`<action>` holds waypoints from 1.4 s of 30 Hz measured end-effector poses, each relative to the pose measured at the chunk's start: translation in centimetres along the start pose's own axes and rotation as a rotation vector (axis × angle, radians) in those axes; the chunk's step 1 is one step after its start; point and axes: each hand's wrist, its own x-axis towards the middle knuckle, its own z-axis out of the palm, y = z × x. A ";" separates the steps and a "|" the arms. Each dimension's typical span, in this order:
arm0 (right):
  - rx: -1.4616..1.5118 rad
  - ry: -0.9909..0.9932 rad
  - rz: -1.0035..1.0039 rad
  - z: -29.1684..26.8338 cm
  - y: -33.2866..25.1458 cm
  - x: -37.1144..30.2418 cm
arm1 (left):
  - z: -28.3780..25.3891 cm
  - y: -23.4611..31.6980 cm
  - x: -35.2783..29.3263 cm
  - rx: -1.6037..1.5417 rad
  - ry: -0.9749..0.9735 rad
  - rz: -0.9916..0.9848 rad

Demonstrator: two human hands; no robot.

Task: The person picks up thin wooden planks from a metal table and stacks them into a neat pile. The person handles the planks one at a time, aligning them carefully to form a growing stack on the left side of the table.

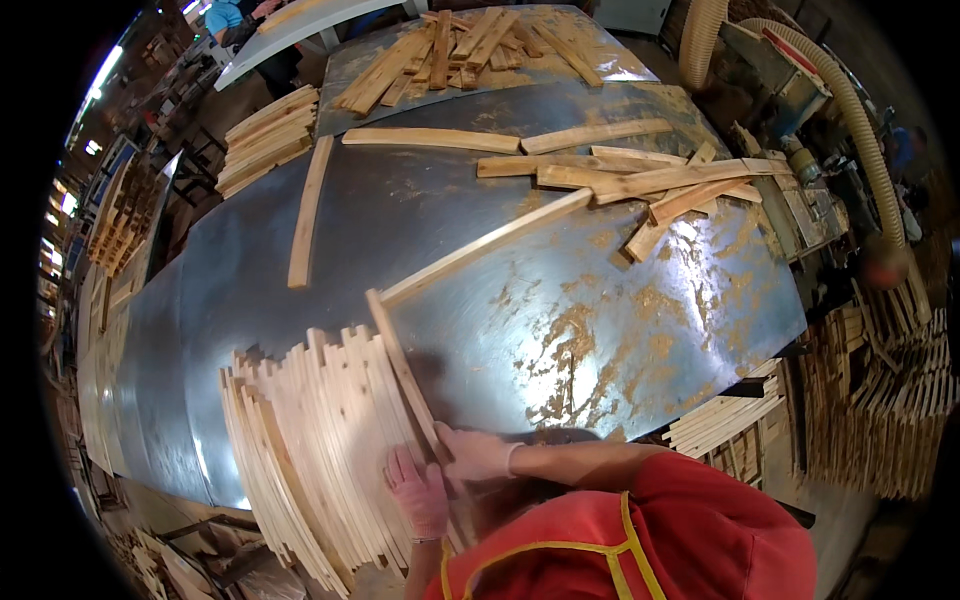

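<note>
A row of pale wooden strips [335, 430] lies side by side on the metal table, their far ends uneven. My left hand [417, 492], in a pinkish glove, rests on the right part of this row with its fingers stretched out. Beside it, my right hand [478, 455], gloved alike, grips the near part of a single wooden strip [400, 360] that slants along the row's right edge. Part of that strip is hidden under my hands. Another long strip [490, 245] runs from near its far end toward the back right.
The dark metal table [250, 240] carries scattered sawdust. A lone board [311, 215] lies at left, a jumble of boards [660, 180] at back right, and a heap [450, 50] farther back. A machine with a ribbed hose [870, 130] stands right; stacked wood [880, 450] is below it.
</note>
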 end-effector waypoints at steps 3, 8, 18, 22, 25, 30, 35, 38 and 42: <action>-0.102 -0.202 -0.070 -8.1 0.5 3.0 | 0.5 -0.3 0.3 0.235 -0.057 0.087; -0.242 0.639 -0.026 -27.2 2.1 5.8 | 2.4 -1.6 -0.2 0.336 0.002 0.112; -0.790 0.512 -0.203 -31.6 2.6 14.6 | 1.0 0.8 1.4 0.305 0.088 0.105; -0.986 0.536 -0.419 -33.2 -0.8 20.3 | 0.1 1.3 1.7 0.318 0.033 0.021; -1.044 0.460 -0.366 -34.0 -2.9 25.2 | -0.4 2.0 2.8 0.271 -0.051 -0.039; -1.144 0.094 -0.202 -33.3 -5.9 27.5 | -0.1 1.9 2.0 0.317 0.038 0.003; -1.021 -0.035 -0.106 -30.7 -3.9 23.4 | -0.9 1.8 1.9 0.275 0.118 0.045; -0.647 -0.019 -0.032 -28.7 -1.7 16.4 | -1.5 1.3 2.1 0.151 0.160 0.068; -0.090 0.058 0.027 -20.0 3.4 9.6 | -0.4 0.3 -0.1 0.178 0.237 0.050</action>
